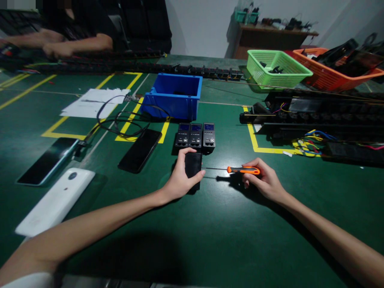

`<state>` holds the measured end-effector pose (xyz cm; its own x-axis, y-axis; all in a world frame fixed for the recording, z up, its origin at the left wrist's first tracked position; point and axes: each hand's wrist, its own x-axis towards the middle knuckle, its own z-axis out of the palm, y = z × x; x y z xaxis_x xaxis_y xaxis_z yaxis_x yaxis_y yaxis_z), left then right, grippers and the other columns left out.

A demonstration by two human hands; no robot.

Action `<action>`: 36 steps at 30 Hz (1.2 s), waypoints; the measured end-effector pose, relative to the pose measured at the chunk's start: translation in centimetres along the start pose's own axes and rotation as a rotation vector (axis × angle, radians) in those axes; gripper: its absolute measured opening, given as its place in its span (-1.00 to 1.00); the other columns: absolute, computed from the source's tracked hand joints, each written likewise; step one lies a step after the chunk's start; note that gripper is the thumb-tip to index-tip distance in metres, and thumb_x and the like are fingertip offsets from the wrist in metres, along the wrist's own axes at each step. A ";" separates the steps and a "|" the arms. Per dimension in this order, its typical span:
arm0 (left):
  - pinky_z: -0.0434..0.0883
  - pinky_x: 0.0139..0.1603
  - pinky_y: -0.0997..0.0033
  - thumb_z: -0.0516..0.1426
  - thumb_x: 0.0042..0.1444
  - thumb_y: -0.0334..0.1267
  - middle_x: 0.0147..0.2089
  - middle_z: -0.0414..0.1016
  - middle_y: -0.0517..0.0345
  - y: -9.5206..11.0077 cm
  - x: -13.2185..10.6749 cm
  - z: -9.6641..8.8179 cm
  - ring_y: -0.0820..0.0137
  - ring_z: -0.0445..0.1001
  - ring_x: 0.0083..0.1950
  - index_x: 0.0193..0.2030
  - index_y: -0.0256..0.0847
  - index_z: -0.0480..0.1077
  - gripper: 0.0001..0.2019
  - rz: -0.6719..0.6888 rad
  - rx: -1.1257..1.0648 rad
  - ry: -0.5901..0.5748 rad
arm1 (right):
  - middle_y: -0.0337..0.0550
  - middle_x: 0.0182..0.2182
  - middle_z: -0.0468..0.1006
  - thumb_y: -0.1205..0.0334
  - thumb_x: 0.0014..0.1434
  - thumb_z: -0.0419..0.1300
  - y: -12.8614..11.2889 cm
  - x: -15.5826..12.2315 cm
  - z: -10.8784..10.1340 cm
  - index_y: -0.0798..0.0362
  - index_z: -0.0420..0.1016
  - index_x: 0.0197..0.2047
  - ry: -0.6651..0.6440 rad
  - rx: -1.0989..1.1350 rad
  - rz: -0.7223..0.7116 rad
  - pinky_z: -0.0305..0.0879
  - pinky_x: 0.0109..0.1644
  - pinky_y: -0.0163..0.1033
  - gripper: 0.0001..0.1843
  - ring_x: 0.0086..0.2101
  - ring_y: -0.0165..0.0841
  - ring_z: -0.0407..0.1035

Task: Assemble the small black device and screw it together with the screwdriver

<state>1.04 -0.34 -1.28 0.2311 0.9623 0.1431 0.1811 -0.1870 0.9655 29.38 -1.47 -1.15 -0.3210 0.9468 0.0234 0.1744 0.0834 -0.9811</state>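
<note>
My left hand (183,176) grips a small black box-shaped device (193,165) by its sides, just above the green table. In my right hand (265,178) is a screwdriver (243,170) with an orange and black handle. Its thin shaft points left, and the tip is at or close to the device's right side; whether it touches I cannot tell. Right behind the held device stand three black modules with small blue screens: a left one (183,136), a middle one (196,136) and a right one (209,135) set slightly apart.
A blue bin (171,106) stands behind the modules. Phones (141,150), a white device (57,200), a cable (100,116) and paper (90,106) lie left. Black rail assemblies (300,116) with wires lie right, green (279,80) and orange baskets (330,76) behind. Another person's hands (60,50) are at far left.
</note>
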 end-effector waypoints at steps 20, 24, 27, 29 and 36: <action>0.41 -0.02 0.16 0.21 0.04 -0.30 -0.12 0.38 0.10 0.3 0.0 0.0 0.32 0.46 -0.09 0.12 -0.12 0.05 -0.45 -0.006 -0.006 -0.007 | -0.15 -0.22 0.39 0.13 0.22 0.17 0.0 0.1 -0.1 -0.05 0.23 -0.01 0.033 -0.255 -0.096 0.35 -0.21 -0.17 -0.70 -0.30 -0.33 0.36; 0.41 -0.02 0.16 0.21 0.04 -0.29 -0.11 0.38 0.10 0.3 0.0 0.0 0.32 0.46 -0.10 0.12 -0.12 0.04 -0.45 -0.009 -0.003 -0.010 | -0.13 -0.21 0.40 0.12 0.20 0.20 0.3 0.0 -0.2 -0.06 0.27 -0.10 0.094 -0.272 -0.164 0.35 -0.11 -0.12 -0.76 -0.20 -0.26 0.35; 0.41 -0.01 0.18 0.21 0.04 -0.29 -0.11 0.39 0.10 0.2 0.0 0.0 0.33 0.46 -0.10 0.12 -0.12 0.04 -0.45 -0.013 0.006 -0.006 | -0.16 -0.25 0.41 0.13 0.18 0.23 0.5 0.0 -0.3 -0.04 0.31 -0.12 0.108 -0.229 -0.116 0.36 -0.26 -0.19 -0.76 -0.34 -0.34 0.37; 0.41 -0.02 0.18 0.22 0.04 -0.29 -0.11 0.39 0.10 0.2 0.0 0.0 0.33 0.45 -0.10 0.11 -0.12 0.04 -0.45 -0.012 0.004 -0.007 | -0.19 -0.30 0.43 0.14 0.17 0.25 0.5 0.0 -0.3 -0.02 0.33 -0.12 0.109 -0.206 -0.088 0.34 -0.35 -0.23 -0.76 -0.44 -0.39 0.37; 0.42 -0.01 0.16 0.21 0.04 -0.29 -0.12 0.38 0.10 0.3 0.0 0.0 0.31 0.45 -0.08 0.12 -0.12 0.04 -0.45 -0.008 0.002 -0.006 | -0.24 -0.42 0.49 0.13 0.14 0.27 0.0 0.2 -0.1 0.02 0.38 -0.16 0.093 -0.115 -0.017 0.34 -0.45 -0.27 -0.76 -0.54 -0.41 0.39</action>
<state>1.06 -0.37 -1.01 0.2359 0.9625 0.1341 0.1846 -0.1799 0.9662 29.45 -1.26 -1.16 -0.2385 0.9691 0.0627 0.2772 0.1298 -0.9520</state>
